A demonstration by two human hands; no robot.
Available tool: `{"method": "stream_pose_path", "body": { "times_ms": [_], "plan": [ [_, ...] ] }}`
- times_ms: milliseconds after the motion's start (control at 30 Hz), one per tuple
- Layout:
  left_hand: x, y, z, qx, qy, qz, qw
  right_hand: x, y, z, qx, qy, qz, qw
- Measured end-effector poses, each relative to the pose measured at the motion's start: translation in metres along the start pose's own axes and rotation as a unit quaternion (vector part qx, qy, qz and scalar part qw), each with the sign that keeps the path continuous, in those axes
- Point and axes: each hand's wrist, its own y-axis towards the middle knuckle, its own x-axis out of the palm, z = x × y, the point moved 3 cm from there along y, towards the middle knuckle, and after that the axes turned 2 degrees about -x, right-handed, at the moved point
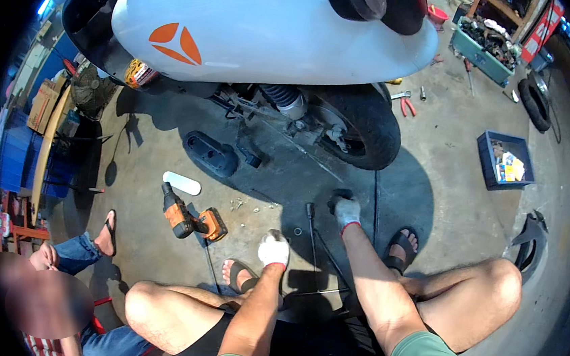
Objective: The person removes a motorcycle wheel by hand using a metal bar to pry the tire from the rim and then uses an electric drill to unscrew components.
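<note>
My left hand [273, 249], in a white work glove with a red cuff, is low over the floor with its fingers curled. What it holds, if anything, is hidden. Several small metal bits [238, 204] lie ahead of it. My right hand [347, 210], in a greyer glove, reaches down in the motorbike's shadow. Its fingers curl at a dark patch that I cannot make out. Between my hands are a long socket wrench [311, 224] and a small ring [298, 232]. An orange and black cordless impact wrench [177, 212] lies left of my left hand.
A white scooter [263, 40] with its rear wheel [370, 131] stands ahead. Near it lie a black cover [210, 154], a white strip [182, 183] and red-handled pliers [408, 106]. A blue crate [505, 162] is at right. Another person [74, 261] sits at left.
</note>
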Motion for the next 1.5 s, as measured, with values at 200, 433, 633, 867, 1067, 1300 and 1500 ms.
{"method": "stream_pose_path", "body": {
  "times_ms": [200, 433, 633, 867, 1067, 1300, 1500],
  "plan": [
    [-0.006, 0.021, -0.002, 0.037, -0.088, 0.140, 0.986, -0.064, 0.037, -0.054, 0.096, 0.287, 0.074, 0.950],
    [0.014, 0.018, 0.020, -0.028, -0.186, 0.049, 0.981, -0.132, 0.053, -0.284, -0.093, -0.164, -0.007, 0.982],
    [0.038, -0.012, 0.085, 0.001, -0.229, -0.036, 0.973, -0.161, -0.040, -0.408, -0.281, -0.734, -0.050, 0.617],
    [0.056, -0.039, 0.113, 0.104, -0.098, -0.267, 0.953, -0.167, -0.099, -0.404, -0.195, -0.813, -0.154, 0.526],
    [0.062, -0.063, 0.111, 0.254, 0.053, -0.244, 0.934, -0.195, -0.059, -0.362, -0.195, -0.805, -0.196, 0.525],
    [0.082, -0.094, 0.195, 0.392, 0.158, -0.226, 0.878, -0.191, -0.030, -0.261, -0.139, -0.722, -0.334, 0.590],
    [0.114, -0.074, 0.240, 0.500, 0.185, -0.179, 0.827, -0.197, -0.052, -0.255, -0.137, -0.693, -0.350, 0.615]
  ]
}}
